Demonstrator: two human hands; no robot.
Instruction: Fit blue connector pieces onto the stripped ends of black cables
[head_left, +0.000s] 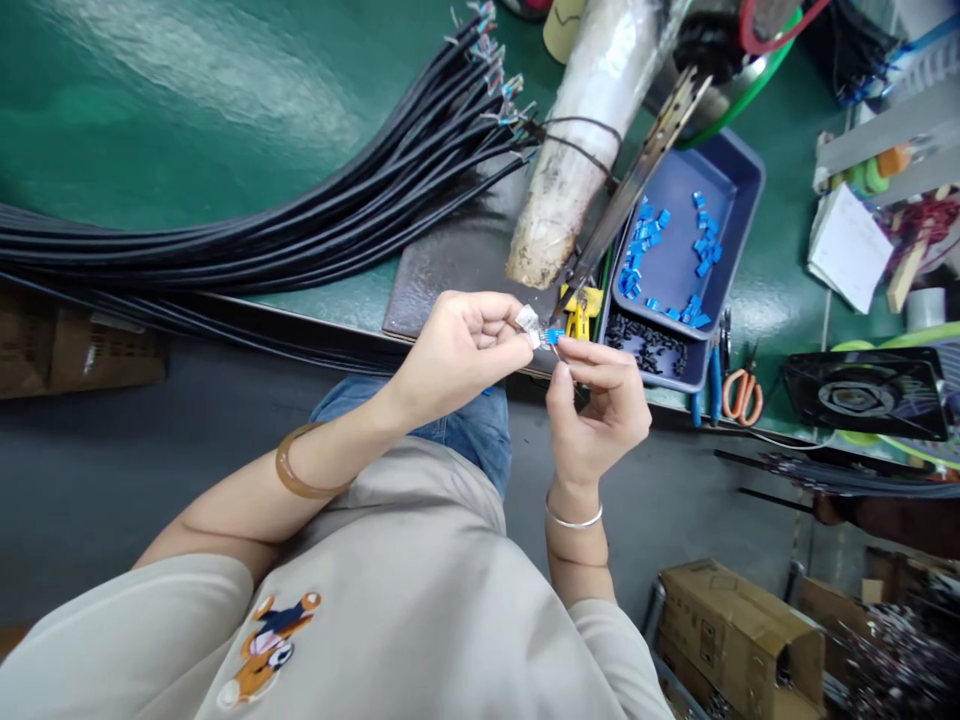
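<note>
My left hand [480, 345] pinches a small white piece [528, 320] at the table's front edge. Right beside it, a small blue connector [555, 336] sits at the fingertips of my right hand [600, 400], whose fingers are pressed round it. Thin wires show between the two hands, too small to make out fully. Just behind the connector are yellow-handled cutters [580, 308]. A blue-grey tray [739, 215] with several blue connectors stands to the right, and a smaller tray [694, 370] of small black parts lies in front of it.
Black cables [300, 235] with stripped ends lie across the green table [187, 100]. A wrapped roll [574, 150] and a metal strip [634, 175] stand beyond my hands. Orange-handled scissors [742, 397], blue-handled pliers [716, 385] and a black fan [862, 395] are at right.
</note>
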